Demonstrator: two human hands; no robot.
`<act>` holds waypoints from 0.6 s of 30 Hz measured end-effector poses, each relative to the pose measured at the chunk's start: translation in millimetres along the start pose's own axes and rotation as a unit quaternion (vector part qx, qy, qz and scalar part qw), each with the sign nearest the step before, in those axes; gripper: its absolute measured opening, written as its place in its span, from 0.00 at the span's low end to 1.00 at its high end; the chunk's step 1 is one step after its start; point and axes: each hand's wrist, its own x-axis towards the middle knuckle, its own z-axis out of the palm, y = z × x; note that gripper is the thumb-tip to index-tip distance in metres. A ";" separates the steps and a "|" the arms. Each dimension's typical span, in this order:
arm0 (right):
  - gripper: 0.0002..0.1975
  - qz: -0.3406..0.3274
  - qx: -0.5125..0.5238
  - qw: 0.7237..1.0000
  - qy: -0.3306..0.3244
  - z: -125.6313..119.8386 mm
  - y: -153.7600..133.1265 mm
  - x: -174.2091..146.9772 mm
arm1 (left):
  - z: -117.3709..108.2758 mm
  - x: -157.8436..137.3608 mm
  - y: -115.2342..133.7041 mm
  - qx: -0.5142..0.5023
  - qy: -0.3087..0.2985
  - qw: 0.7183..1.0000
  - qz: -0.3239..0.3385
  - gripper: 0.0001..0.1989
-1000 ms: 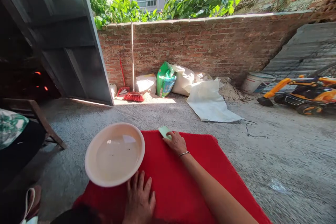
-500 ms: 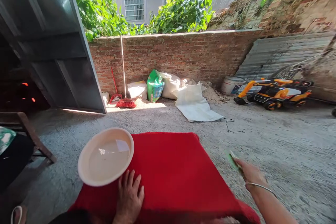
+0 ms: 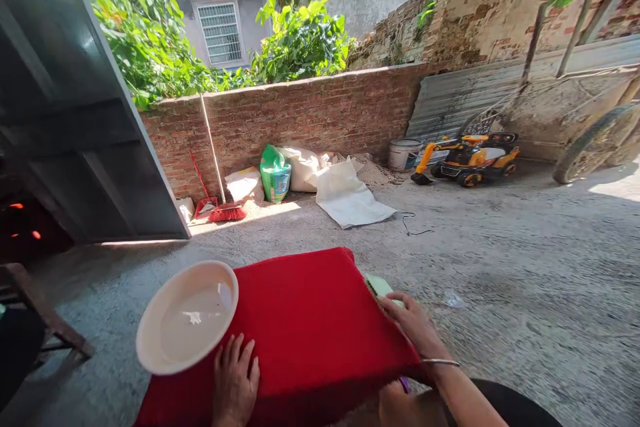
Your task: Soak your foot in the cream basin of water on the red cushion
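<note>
My left hand [image 3: 235, 373] lies flat with fingers stretched on a red cloth [image 3: 305, 320], just below a pale basin [image 3: 150, 347]. The cloth covers a low table and hangs over its near side. The basin stands on its left part and holds clear water that reflects light. In my right hand [image 3: 415, 323] is a pale green brush [image 3: 379, 284], gripped at its near end. Dark bristles show along its left side, up against the right edge of the cloth. My fingers hide part of the brush. A bracelet circles the right wrist.
A wooden chair [image 3: 37, 303] stands left, near a dark metal door [image 3: 95, 133]. By the brick wall are a red broom [image 3: 227, 212], a green sack [image 3: 275, 173], a white sheet [image 3: 353, 197], a bucket [image 3: 403, 155] and a toy excavator [image 3: 473, 159]. Clear plastic [image 3: 453, 299] lies on the concrete.
My right hand has brought the brush from out over the floor to the right edge of the cloth. The left hand stays on the cloth. The view has turned right.
</note>
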 end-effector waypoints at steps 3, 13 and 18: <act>0.18 -0.017 -0.035 0.999 -0.007 1.8 2.4 -7.6 | 3.5 1.1 -2.8 0.000 0.003 1.000 0.002 0.18; 0.19 -0.030 -0.099 0.995 -0.001 0.3 0.7 -11.6 | -7.0 9.0 8.8 -0.048 0.001 0.997 -0.056 0.16; 0.16 -0.099 -0.161 0.981 -0.048 14.0 1.1 -27.6 | -5.1 9.3 10.2 -0.048 -0.014 0.997 -0.062 0.17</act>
